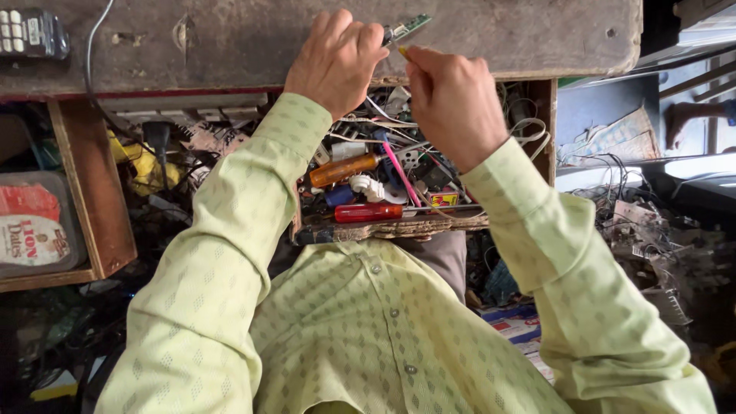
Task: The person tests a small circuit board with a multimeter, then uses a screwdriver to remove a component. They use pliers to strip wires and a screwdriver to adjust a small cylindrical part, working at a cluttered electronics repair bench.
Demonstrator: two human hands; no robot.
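Observation:
My left hand (335,61) is closed on a small green circuit board (407,28) held over the worn wooden bench top (230,38). Close beside it, my right hand (452,100) pinches a thin yellow-tipped tool (402,51) whose tip sits just below the board. Both arms wear pale green patterned sleeves. Beneath the hands an open drawer (391,228) is packed with tools: an orange-handled screwdriver (345,169), a red-handled screwdriver (369,212), a pink rod, wires and small parts.
A dark keypad device (31,32) lies at the bench's far left corner, a cable (90,54) beside it. At left are a plastic box (34,226) in a wooden compartment and a yellow-black tangle (146,161). Piles of wires and electronic scrap (652,230) fill the right.

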